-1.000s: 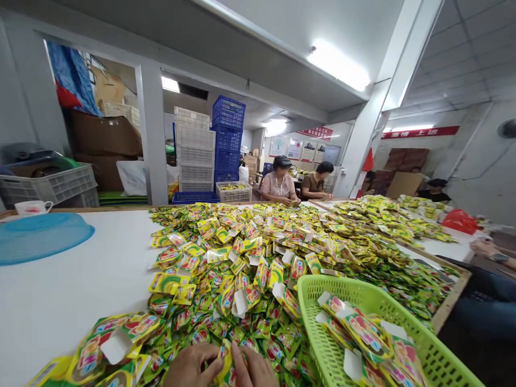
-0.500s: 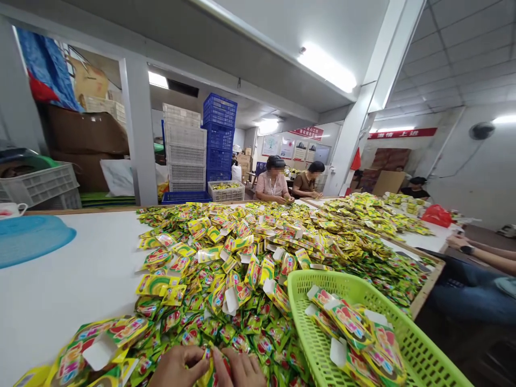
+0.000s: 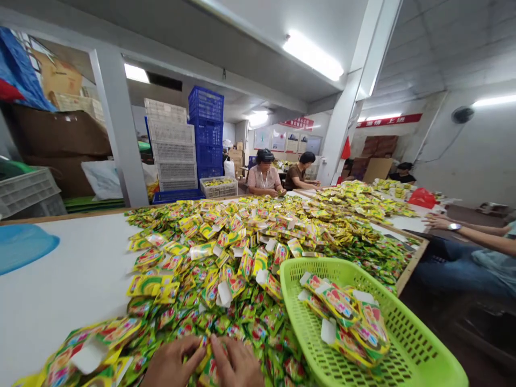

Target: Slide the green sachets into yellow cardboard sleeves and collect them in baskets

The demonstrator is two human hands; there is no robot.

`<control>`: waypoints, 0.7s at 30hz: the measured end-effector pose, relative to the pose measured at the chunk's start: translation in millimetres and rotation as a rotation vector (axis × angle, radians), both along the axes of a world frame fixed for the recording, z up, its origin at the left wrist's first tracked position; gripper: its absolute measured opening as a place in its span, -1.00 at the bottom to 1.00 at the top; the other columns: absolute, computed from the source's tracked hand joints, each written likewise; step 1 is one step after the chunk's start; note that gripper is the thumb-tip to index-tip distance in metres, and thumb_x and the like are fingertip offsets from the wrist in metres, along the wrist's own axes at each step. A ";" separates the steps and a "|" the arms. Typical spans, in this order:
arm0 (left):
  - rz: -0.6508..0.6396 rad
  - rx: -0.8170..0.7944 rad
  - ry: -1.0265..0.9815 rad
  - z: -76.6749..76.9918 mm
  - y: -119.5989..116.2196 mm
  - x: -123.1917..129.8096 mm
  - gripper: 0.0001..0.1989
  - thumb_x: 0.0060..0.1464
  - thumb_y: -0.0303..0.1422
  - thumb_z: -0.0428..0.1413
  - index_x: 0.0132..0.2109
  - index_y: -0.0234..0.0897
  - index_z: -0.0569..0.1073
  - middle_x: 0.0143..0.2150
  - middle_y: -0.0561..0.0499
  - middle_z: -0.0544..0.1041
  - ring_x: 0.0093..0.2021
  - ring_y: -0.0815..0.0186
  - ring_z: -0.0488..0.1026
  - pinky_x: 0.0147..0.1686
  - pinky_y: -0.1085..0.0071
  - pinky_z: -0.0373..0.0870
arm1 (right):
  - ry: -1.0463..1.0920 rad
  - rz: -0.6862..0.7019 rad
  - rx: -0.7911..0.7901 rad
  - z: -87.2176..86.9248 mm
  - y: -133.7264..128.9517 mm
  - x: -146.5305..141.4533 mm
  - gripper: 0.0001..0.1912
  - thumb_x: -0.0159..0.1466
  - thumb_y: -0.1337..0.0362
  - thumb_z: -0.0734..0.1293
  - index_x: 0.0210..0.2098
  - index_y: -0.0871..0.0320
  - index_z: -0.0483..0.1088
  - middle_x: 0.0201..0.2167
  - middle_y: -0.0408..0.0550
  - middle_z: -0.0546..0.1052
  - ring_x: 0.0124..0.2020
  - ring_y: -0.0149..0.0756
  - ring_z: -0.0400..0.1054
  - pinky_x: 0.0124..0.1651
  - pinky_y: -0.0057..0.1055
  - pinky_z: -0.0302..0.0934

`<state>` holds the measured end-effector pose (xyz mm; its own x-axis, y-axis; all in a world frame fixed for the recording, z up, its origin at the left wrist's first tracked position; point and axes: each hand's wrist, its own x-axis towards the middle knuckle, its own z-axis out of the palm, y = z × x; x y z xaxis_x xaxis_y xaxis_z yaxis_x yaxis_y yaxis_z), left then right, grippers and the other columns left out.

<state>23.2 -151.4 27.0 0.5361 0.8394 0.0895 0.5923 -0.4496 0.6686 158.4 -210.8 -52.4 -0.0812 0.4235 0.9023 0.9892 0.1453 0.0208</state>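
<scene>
At the bottom middle, my left hand (image 3: 171,363) and my right hand (image 3: 237,361) meet with fingers closed on a small printed carton (image 3: 207,368) in yellow, green and red. Thumbs and fingertips pinch its upper end from both sides; its lower part is cut off by the frame edge. Just beyond my hands spreads a pile of small green and red sachets (image 3: 258,329). Yellow cartons (image 3: 145,286), some with white flaps sticking out, lie over and behind them. To the right, a lime-green perforated basket (image 3: 433,344) holds several cartons (image 3: 342,306).
More cartons (image 3: 88,349) sit at the lower left on the white table (image 3: 72,290), near a blue plastic lid (image 3: 26,247). Two co-workers (image 3: 264,174) sit across the table, and another person's arm (image 3: 479,236) is at right. Stacked crates (image 3: 205,134) stand behind.
The view has turned slightly right and down, so the scene sits further left. Both hands stay together on the carton. The person at right has shifted their hands.
</scene>
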 end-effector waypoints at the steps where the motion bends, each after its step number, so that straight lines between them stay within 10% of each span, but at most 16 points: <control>1: 0.008 -0.002 0.024 6.4 -4.4 0.7 -0.70 0.04 -0.19 -0.04 -0.44 -0.19 0.52 -0.39 0.05 0.59 -0.34 0.26 0.48 -0.27 0.45 0.32 | -0.007 0.071 -0.099 10.2 -9.9 1.9 -0.47 0.21 0.17 0.20 0.13 0.26 0.22 -0.27 0.09 0.51 -0.31 -0.17 0.43 -0.35 -0.30 0.33; 6: -0.085 -0.014 0.098 32.8 -17.4 4.7 -0.66 0.07 -0.26 -0.07 -0.56 -0.29 0.42 -0.54 0.02 0.47 -0.45 0.32 0.35 -0.38 0.45 0.17 | 0.061 0.217 -0.379 41.9 -38.6 15.5 -0.38 0.20 0.31 0.19 0.25 0.24 0.05 -0.03 0.14 0.43 -0.05 -0.15 0.34 -0.09 -0.23 0.30; 17: -0.144 -0.184 -0.023 31.0 -19.9 13.0 -0.65 0.03 -0.36 -0.04 -0.68 -0.29 0.14 -0.68 0.17 0.02 -0.60 0.46 0.00 -0.53 0.49 -0.04 | 0.083 0.185 -0.467 35.4 -41.3 13.2 -0.31 0.27 0.27 0.18 0.32 0.28 -0.15 0.16 0.18 0.28 0.13 -0.11 0.20 0.08 -0.15 0.20; 21: -0.186 -0.170 0.045 31.6 -19.3 7.9 -0.69 0.08 -0.36 -0.10 -0.60 -0.27 0.28 -0.68 0.14 0.21 -0.58 0.42 0.20 -0.48 0.49 0.08 | 0.051 0.161 -0.497 30.6 -41.6 16.7 -0.31 0.29 0.24 0.17 0.33 0.27 -0.16 0.16 0.16 0.29 0.14 -0.11 0.20 0.08 -0.16 0.19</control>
